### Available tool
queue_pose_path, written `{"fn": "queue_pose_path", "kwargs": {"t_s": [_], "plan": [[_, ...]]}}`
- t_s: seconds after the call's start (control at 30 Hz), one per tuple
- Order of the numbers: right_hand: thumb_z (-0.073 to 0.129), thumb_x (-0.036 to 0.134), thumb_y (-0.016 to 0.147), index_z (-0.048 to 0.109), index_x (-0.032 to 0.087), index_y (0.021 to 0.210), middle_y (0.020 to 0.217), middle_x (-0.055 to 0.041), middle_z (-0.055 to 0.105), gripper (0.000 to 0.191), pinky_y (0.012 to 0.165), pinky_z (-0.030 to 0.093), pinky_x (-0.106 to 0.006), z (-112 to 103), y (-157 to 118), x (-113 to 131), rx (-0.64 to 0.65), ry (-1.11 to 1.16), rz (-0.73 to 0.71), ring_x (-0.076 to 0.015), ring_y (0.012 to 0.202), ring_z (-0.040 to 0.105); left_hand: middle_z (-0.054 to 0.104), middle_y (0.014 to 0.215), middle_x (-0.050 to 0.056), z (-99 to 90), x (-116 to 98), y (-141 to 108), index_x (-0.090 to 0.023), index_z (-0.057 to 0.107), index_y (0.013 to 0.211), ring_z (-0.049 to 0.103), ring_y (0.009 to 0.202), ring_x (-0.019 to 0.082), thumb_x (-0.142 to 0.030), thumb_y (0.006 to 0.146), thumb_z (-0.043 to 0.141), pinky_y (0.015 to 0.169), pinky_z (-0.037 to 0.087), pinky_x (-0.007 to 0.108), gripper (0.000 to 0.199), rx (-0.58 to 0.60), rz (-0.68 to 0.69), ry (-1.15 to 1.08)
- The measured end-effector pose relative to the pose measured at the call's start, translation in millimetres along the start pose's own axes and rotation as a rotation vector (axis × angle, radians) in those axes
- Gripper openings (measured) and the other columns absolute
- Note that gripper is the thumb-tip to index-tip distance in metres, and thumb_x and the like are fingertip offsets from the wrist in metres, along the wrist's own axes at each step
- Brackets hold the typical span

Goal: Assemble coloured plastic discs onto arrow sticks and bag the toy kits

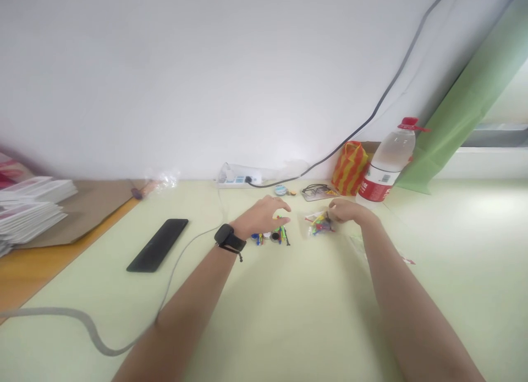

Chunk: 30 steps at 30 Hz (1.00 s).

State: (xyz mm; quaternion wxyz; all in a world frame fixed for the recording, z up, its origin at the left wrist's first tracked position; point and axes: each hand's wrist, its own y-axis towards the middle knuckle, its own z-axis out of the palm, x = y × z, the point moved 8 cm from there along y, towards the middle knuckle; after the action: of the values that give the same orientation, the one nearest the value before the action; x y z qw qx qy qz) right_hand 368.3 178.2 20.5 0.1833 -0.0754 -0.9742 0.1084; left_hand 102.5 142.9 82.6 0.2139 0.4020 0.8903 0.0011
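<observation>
My left hand (264, 216), with a black watch (225, 236) on the wrist, hovers over a small cluster of colourful plastic pieces (272, 237). Its thumb and fingers are apart, and nothing shows between them. To the right, a clear plastic bag (317, 223) holds more small pieces in yellow, red, blue and green. My right hand (345, 210) is closed at the bag's right edge, pinching it. The fingertips are partly hidden, and the exact kind of the small pieces is too small to make out.
Behind the hands stand a power strip (237, 179), a small round tin (280, 190), a flat packet (319, 192), a striped bag (350, 168) and a large bottle (388, 164). At left lie a black phone-like slab (158, 245), a grey cable (169, 280) and stacked white boxes (35, 211).
</observation>
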Motion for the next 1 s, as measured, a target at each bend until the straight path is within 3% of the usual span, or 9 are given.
{"fn": "queue_pose_path", "kwargs": {"t_s": [0.1, 0.2, 0.37, 0.53, 0.7, 0.8, 0.87, 0.93, 1.0], "plan": [[0.064, 0.027, 0.084, 0.066, 0.013, 0.108, 0.086, -0.0096, 0.073, 0.027, 0.059, 0.050, -0.026, 11, -1, 13, 0.089, 0.067, 0.011, -0.0195, 0.070, 0.068, 0.066, 0.132, 0.005, 3.2, 0, 0, -0.025, 0.067, 0.125, 0.053, 0.124, 0.030, -0.047, 0.097, 0.056, 0.104, 0.044, 0.041, 0.037, 0.017, 0.003, 0.017], [0.060, 0.045, 0.092, 0.063, 0.014, 0.102, 0.085, -0.0099, 0.072, 0.033, 0.060, 0.053, -0.027, 17, -5, 22, 0.163, 0.128, 0.028, -0.0181, 0.066, 0.068, 0.068, 0.129, 0.007, 9.6, -3, 2, -0.024, 0.068, 0.125, 0.053, 0.124, 0.031, -0.048, 0.097, 0.057, 0.105, 0.043, 0.042, 0.039, 0.016, -0.004, 0.062], [0.073, 0.058, 0.082, 0.065, 0.016, 0.084, 0.070, -0.0062, 0.069, 0.042, 0.059, 0.055, -0.026, 25, -13, 37, 0.297, 0.209, -0.045, -0.0167, 0.063, 0.066, 0.072, 0.120, 0.008, 33.4, -24, 7, -0.025, 0.072, 0.120, 0.054, 0.122, 0.033, -0.052, 0.094, 0.059, 0.103, 0.042, 0.045, 0.040, 0.093, 0.033, 0.132], [0.073, 0.050, 0.084, 0.060, 0.017, 0.064, 0.055, -0.0025, 0.060, 0.041, 0.053, 0.049, -0.024, 29, -8, 45, 0.286, 0.192, -0.138, -0.0138, 0.052, 0.058, 0.071, 0.125, 0.006, 46.6, -39, 5, -0.030, 0.069, 0.129, 0.054, 0.121, 0.034, -0.057, 0.093, 0.058, 0.100, 0.042, 0.045, 0.047, 0.171, 0.050, 0.121], [0.063, 0.030, 0.092, 0.062, 0.016, 0.080, 0.067, -0.0034, 0.066, 0.018, 0.054, 0.050, -0.022, 28, -2, 51, 0.171, 0.234, -0.165, -0.0128, 0.056, 0.061, 0.069, 0.129, 0.005, 47.3, -36, 1, -0.031, 0.066, 0.129, 0.051, 0.124, 0.032, -0.054, 0.094, 0.058, 0.104, 0.041, 0.045, 0.043, 0.175, 0.047, 0.073], [0.061, 0.024, 0.092, 0.064, 0.017, 0.087, 0.081, -0.0047, 0.070, 0.008, 0.053, 0.049, -0.021, 12, -4, 56, 0.064, 0.234, -0.220, -0.0122, 0.058, 0.062, 0.069, 0.126, 0.006, 34.1, -30, 6, -0.028, 0.066, 0.130, 0.053, 0.124, 0.031, -0.047, 0.095, 0.060, 0.107, 0.042, 0.044, 0.040, 0.100, 0.036, 0.042], [0.061, 0.024, 0.091, 0.066, 0.018, 0.089, 0.089, -0.0051, 0.072, 0.008, 0.055, 0.047, -0.021, -5, -9, 59, -0.017, 0.223, -0.269, -0.0130, 0.064, 0.063, 0.070, 0.126, 0.008, 11.1, -34, 9, -0.025, 0.067, 0.128, 0.056, 0.124, 0.030, -0.046, 0.095, 0.062, 0.107, 0.043, 0.043, 0.040, 0.050, 0.040, -0.014], [0.062, 0.026, 0.091, 0.069, 0.019, 0.092, 0.092, -0.0051, 0.073, 0.010, 0.059, 0.047, -0.021, -26, -16, 61, -0.099, 0.214, -0.311, -0.0148, 0.072, 0.063, 0.072, 0.122, 0.007, -21.3, -52, 7, -0.023, 0.072, 0.117, 0.063, 0.116, 0.026, -0.046, 0.095, 0.061, 0.098, 0.050, 0.036, 0.034, 0.055, 0.079, -0.144], [0.062, 0.029, 0.091, 0.072, 0.020, 0.094, 0.092, -0.0043, 0.074, 0.014, 0.064, 0.048, -0.022, -45, -26, 63, -0.168, 0.213, -0.365, -0.0164, 0.078, 0.064, 0.076, 0.109, 0.006, -47.8, -86, -15, -0.024, 0.076, 0.108, 0.071, 0.101, 0.021, -0.053, 0.099, 0.053, 0.084, 0.056, 0.030, 0.038, 0.202, 0.192, -0.268]]}}
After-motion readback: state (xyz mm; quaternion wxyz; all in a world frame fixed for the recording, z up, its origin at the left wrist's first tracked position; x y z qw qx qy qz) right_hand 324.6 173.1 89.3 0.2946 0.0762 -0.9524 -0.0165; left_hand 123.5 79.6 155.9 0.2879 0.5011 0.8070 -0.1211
